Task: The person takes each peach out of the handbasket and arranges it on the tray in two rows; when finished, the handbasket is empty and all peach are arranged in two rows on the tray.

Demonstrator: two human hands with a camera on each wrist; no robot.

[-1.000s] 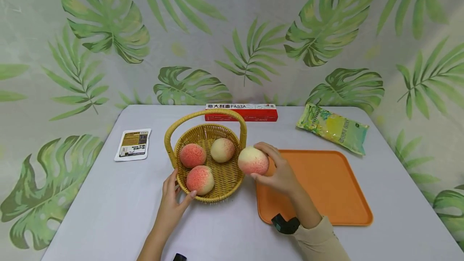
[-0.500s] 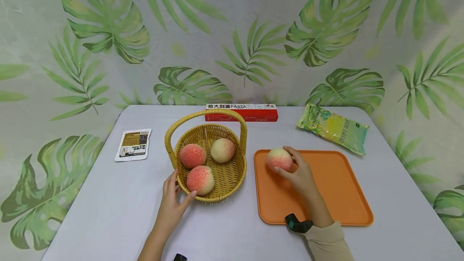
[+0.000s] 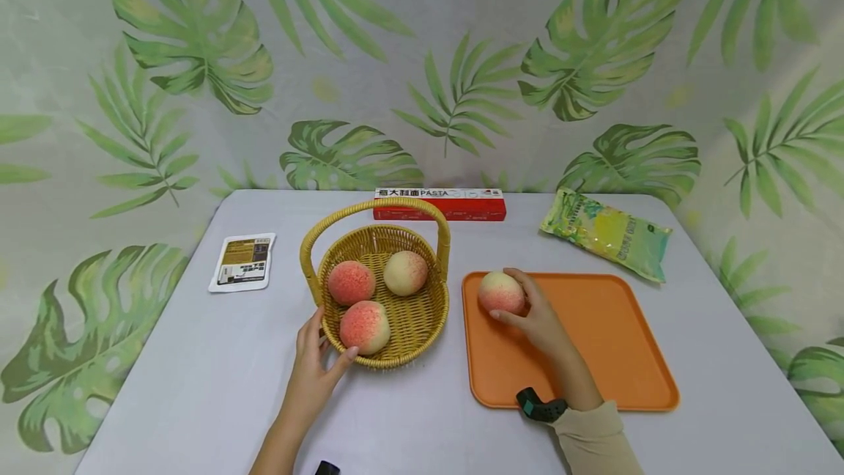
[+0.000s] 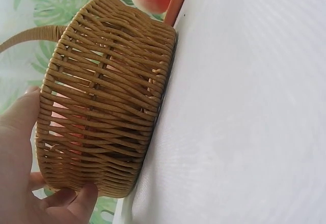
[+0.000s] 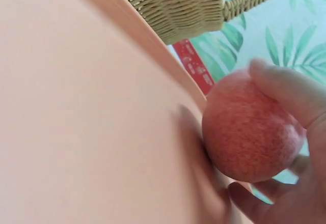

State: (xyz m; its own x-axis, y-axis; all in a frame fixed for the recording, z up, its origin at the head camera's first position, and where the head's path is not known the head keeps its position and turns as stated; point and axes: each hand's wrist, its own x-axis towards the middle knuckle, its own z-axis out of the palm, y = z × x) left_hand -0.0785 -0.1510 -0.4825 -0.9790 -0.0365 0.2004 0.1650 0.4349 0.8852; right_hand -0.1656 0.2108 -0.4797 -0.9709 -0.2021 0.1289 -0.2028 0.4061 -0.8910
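Note:
A yellow wicker basket [image 3: 409,328] with an arched handle stands on the table and holds three peaches: a red one [image 3: 351,284], a pale one [image 3: 405,273] and a red-and-cream one [image 3: 365,328]. My left hand [image 3: 316,365] grips the basket's near left side, thumb at the rim and fingers against the outer weave, as the left wrist view shows. Over the back left corner of the orange tray [image 3: 593,343], my right hand [image 3: 537,317] holds another pink-and-cream peach [image 3: 501,293] between thumb and fingers. In the right wrist view this peach [image 5: 249,127] is right at the tray surface.
Behind the basket lies a red and white pasta box [image 3: 439,205]. A green and yellow packet [image 3: 606,233] rests at the back right, beyond the tray. On the left is a small white pouch [image 3: 242,262] with a brown label. A leaf-patterned cloth hangs behind the table.
My right hand has carried the peach rightward from beside the basket's rim to over the tray, then slightly back left. My left hand and the basket have stayed in place.

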